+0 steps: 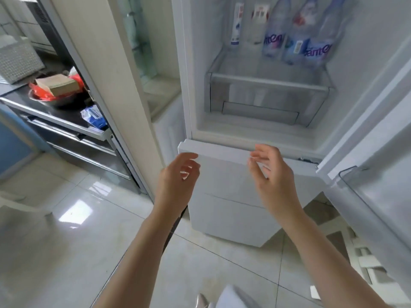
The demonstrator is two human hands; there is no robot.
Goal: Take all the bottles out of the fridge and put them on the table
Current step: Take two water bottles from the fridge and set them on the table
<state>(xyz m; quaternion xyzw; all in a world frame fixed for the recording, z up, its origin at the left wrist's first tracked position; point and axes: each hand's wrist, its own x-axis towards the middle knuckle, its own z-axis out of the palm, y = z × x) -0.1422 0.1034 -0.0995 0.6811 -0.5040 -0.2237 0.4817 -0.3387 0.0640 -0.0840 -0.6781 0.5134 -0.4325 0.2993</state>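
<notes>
Fridge (255,134): standing open, its upper compartment showing; its door (367,112) is swinging out along the right edge of the view.
Bottles: five are standing on the fridge's glass shelf (266,80), all toward its back.
Slim bottle (236,25): standing at the shelf's back left corner, wearing a white, red and blue label.
Pale bottle (259,23): standing just right of the slim one, with a red mark on its label; blurred.
Water bottles: three clear ones with blue labels are crowding the shelf's back right corner, touching one another: the first (274,30), the second (299,34) and the third (327,34).
Drawer (266,103): a clear one, sitting under the shelf.
Left hand (178,176): hanging in front of the lower fridge door (222,185), near that door's top left corner; its grip is spread, fingers loosely curved and holding nothing.
Right hand (270,167): hanging in front of the same door's top edge, well below the bottles; its grip is spread too, fingers relaxed and holding nothing.
Counter (55,114): standing at the left, carrying a dark bowl (60,100) with a cardboard box (59,84) on it.
Floor (77,241): pale glossy tiles, lying under both arms.
</notes>
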